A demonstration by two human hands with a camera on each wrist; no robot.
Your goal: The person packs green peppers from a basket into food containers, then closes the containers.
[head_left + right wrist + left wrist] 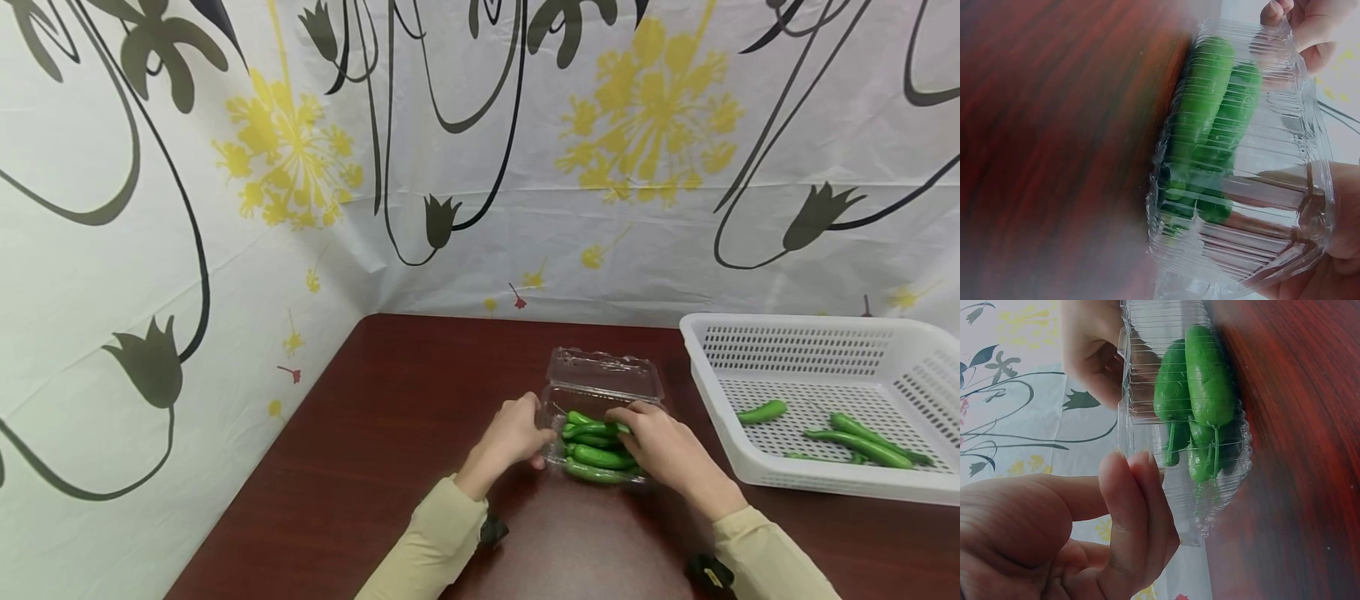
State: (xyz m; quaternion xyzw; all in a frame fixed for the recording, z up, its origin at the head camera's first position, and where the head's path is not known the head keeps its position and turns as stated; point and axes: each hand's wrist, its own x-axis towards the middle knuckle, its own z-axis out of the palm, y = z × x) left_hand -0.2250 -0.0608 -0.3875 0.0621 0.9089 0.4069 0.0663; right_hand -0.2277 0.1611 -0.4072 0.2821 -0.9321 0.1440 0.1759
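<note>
Red-brown tabletop (420,400) holds a box (592,401) of peppers (598,457) between the hands (510,435) (666,442), left pinching its rim (1122,419), right unclear.

Clear plastic on a glossy, wood-grained table (375,442)
Box (592,400) of shiny ribbed plastic, peppers (600,457) smooth; at three o'clock, perforated plastic basket (840,479); at twelve, creased, faintly shiny sheeting (480,167).

Head view looks forward and down over the tabletop (375,442); both wrist views, near and low, rolled sideways, share the clear container (1257,156).
</note>
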